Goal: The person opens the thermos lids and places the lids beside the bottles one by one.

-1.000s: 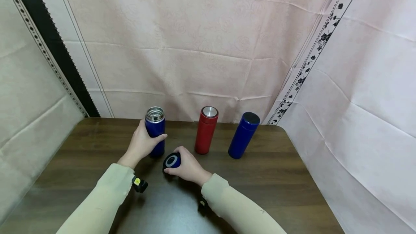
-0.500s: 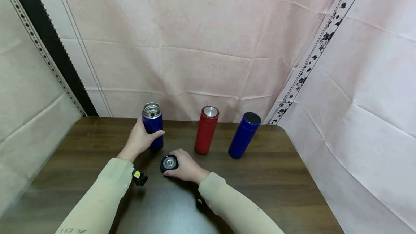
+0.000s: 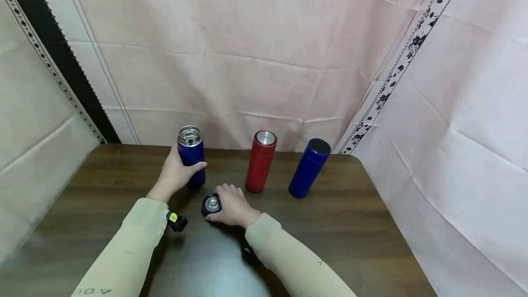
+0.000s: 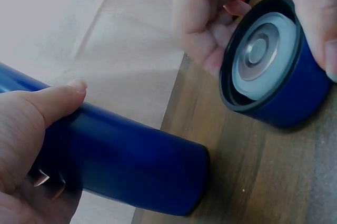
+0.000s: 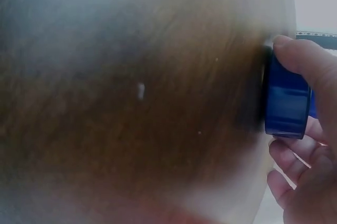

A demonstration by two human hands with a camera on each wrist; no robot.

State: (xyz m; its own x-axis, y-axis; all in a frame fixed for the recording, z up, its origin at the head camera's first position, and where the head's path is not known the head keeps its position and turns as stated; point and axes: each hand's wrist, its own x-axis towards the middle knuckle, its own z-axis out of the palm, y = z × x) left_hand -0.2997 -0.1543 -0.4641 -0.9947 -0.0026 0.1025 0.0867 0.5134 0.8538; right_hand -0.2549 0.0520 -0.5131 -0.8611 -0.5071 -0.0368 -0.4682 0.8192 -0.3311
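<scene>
My left hand (image 3: 173,175) grips a blue vacuum flask (image 3: 191,152) from its left side, thumb across the front. The flask stands upright with its lid off, its shiny steel mouth bare at the top. Nearer the front, my right hand (image 3: 236,207) holds the blue flask lid (image 3: 212,204) between thumb and fingers. In the left wrist view the lid (image 4: 263,50) shows its pale inner seal with a metal centre, inside a black rim. The right wrist view shows the lid's blue side wall (image 5: 287,103), close to the wooden tabletop.
A red flask (image 3: 260,164) with a silver top stands right of the hands. Farther right is another blue flask (image 3: 307,171) with a dark top. Behind the wooden table (image 3: 350,233) hangs a pale cloth (image 3: 247,49), and more cloth lines both sides.
My right hand has turned the lid so its underside faces up, and shifted slightly left. My left hand and the open flask have moved a little back and left.
</scene>
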